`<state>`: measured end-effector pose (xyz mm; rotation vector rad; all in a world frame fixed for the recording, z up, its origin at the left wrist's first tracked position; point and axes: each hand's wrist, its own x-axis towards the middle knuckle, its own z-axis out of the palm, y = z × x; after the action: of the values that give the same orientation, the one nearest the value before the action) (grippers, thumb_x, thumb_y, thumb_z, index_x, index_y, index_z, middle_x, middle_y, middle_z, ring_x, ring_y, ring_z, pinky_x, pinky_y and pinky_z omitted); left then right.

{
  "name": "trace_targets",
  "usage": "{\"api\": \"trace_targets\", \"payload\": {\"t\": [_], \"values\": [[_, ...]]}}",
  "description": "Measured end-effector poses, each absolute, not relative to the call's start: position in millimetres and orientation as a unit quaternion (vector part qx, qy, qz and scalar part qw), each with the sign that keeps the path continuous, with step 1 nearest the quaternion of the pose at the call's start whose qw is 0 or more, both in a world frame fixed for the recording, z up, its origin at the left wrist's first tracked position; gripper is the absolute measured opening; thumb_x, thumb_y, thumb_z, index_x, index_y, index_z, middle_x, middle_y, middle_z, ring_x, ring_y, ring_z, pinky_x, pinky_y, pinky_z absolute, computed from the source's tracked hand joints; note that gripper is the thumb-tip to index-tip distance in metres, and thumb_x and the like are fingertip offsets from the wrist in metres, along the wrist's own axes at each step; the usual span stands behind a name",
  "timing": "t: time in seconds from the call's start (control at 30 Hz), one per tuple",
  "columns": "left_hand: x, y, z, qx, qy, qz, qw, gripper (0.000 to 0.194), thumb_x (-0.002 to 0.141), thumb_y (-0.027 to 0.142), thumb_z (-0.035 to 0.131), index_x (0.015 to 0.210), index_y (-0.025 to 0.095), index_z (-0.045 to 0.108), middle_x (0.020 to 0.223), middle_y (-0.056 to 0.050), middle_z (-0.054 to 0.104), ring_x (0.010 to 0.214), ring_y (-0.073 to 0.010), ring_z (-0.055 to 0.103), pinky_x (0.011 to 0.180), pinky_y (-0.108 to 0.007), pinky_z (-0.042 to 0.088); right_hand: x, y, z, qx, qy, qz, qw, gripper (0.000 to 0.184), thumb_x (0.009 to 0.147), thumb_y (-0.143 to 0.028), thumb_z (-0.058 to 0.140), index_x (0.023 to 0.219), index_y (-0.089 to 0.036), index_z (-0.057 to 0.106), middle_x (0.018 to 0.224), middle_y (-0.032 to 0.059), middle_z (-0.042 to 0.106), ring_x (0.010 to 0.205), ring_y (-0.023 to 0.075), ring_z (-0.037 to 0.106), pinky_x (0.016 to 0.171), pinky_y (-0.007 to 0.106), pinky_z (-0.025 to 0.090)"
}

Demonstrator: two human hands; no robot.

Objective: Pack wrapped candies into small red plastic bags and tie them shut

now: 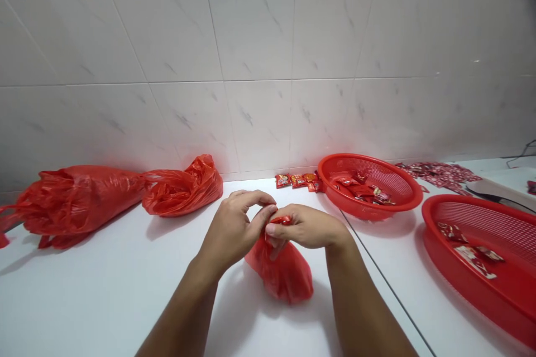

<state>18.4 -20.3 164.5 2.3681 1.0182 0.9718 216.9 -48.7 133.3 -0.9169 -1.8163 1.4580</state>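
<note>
A red plastic bag (287, 273) with a rounded, filled lower part rests on the white table in front of me. Its gathered neck is pinched between my two hands. My left hand (243, 220) has thumb and index finger pressed together at the top of the neck. From the other side, my right hand (299, 226) wraps its fingers round the gathered plastic, with a red fold showing above the thumb. What lies inside the bag is hidden, and the fingers cover part of the neck.
Two more red bags, a large full one (100, 195) and a smaller crumpled one (184, 187), lie at the left by the tiled wall. Several snack packets (298, 181) sit beside a round red basket (368, 212). A larger red basket (473, 284) holding packets stands at the right.
</note>
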Motion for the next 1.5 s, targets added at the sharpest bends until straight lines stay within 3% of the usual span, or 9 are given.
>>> {"api": "trace_targets", "payload": {"t": [0.1,0.2,0.33,0.4,0.5,0.6,0.83,1.2,1.5], "values": [[16.4,-19.4,162.4,0.822,0.36,0.362,0.251,0.028,0.1,0.044,0.063,0.123,0.029,0.069,0.111,-0.004,0.077,0.108,-0.0245,0.071,0.089,-0.036,0.055,216.7,-44.9,132.1,-0.367,-0.68,0.542,0.33,0.048,0.098,-0.063,0.064,0.079,-0.019,0.061,0.082,-0.0005,0.069,0.075,0.0191,0.077,0.086,0.034,0.058],[13.3,-18.9,162.6,0.802,0.355,0.373,0.302,0.075,0.094,0.047,0.072,0.159,0.034,0.037,0.131,-0.007,0.071,0.127,-0.0271,0.065,0.105,-0.043,0.052,222.5,-47.5,137.8,-0.381,-0.67,0.512,0.38,0.049,0.1,-0.06,0.063,0.075,-0.018,0.061,0.074,0.0007,0.068,0.073,0.0198,0.075,0.081,0.034,0.058],[16.0,-23.9,164.6,0.819,0.361,0.293,0.337,0.114,0.076,0.042,0.089,0.167,0.037,0.021,0.15,-0.012,0.059,0.14,-0.0356,0.055,0.112,-0.05,0.047,223.4,-52.7,146.1,-0.338,-0.702,0.433,0.454,0.052,0.105,-0.054,0.057,0.069,-0.018,0.061,0.067,0.0023,0.067,0.067,0.0158,0.066,0.072,0.029,0.052],[19.8,-26.7,165.2,0.825,0.341,0.247,0.377,0.104,0.075,0.039,0.09,0.162,0.036,0.033,0.145,-0.01,0.063,0.131,-0.0347,0.062,0.107,-0.047,0.051,219.5,-54.9,148.1,-0.308,-0.708,0.412,0.484,0.051,0.106,-0.051,0.056,0.067,-0.019,0.058,0.066,0.001,0.063,0.065,0.0141,0.06,0.067,0.028,0.049],[24.5,-28.2,164.4,0.825,0.301,0.215,0.428,0.063,0.08,0.036,0.085,0.137,0.03,0.06,0.115,-0.004,0.071,0.104,-0.0253,0.068,0.089,-0.037,0.056,212.2,-58.2,150.1,-0.291,-0.703,0.414,0.5,0.048,0.105,-0.048,0.059,0.068,-0.019,0.055,0.065,-0.0011,0.057,0.065,0.0134,0.055,0.065,0.027,0.046],[24.7,-28.3,163.9,0.82,0.296,0.214,0.441,0.036,0.08,0.035,0.084,0.11,0.024,0.067,0.092,0.001,0.065,0.086,-0.0188,0.062,0.075,-0.031,0.053,207.6,-61.4,152.7,-0.277,-0.704,0.416,0.504,0.047,0.104,-0.048,0.061,0.068,-0.019,0.053,0.066,-0.0016,0.055,0.065,0.0129,0.052,0.066,0.027,0.045],[21.8,-37.1,174.8,0.8,0.3,0.153,0.496,0.036,0.068,0.028,0.089,0.097,0.022,0.069,0.089,-0.002,0.073,0.085,-0.0235,0.07,0.073,-0.033,0.057,202.3,-72.9,158.9,-0.275,-0.694,0.413,0.521,0.049,0.106,-0.05,0.058,0.067,-0.019,0.054,0.063,-0.0027,0.054,0.059,0.0112,0.049,0.061,0.026,0.043],[17.3,-33.2,173.9,0.796,0.295,0.144,0.509,0.006,0.074,0.014,0.061,0.077,0.019,0.063,0.074,0.001,0.065,0.071,-0.017,0.061,0.065,-0.028,0.048,188.9,-74.7,157.3,-0.279,-0.64,0.357,0.62,0.048,0.108,-0.05,0.054,0.07,-0.02,0.054,0.068,-0.0003,0.057,0.056,0.0122,0.054,0.053,0.027,0.043],[21.6,-26.0,172.6,0.797,0.275,0.1,0.529,0.016,0.084,0.03,0.064,0.072,0.02,0.062,0.076,0.0,0.064,0.078,-0.0192,0.063,0.07,-0.029,0.049,194.1,-77.0,158.2,-0.331,-0.633,0.389,0.582,0.05,0.107,-0.055,0.054,0.072,-0.02,0.057,0.064,-0.0001,0.058,0.055,0.0143,0.06,0.054,0.029,0.049]]}}
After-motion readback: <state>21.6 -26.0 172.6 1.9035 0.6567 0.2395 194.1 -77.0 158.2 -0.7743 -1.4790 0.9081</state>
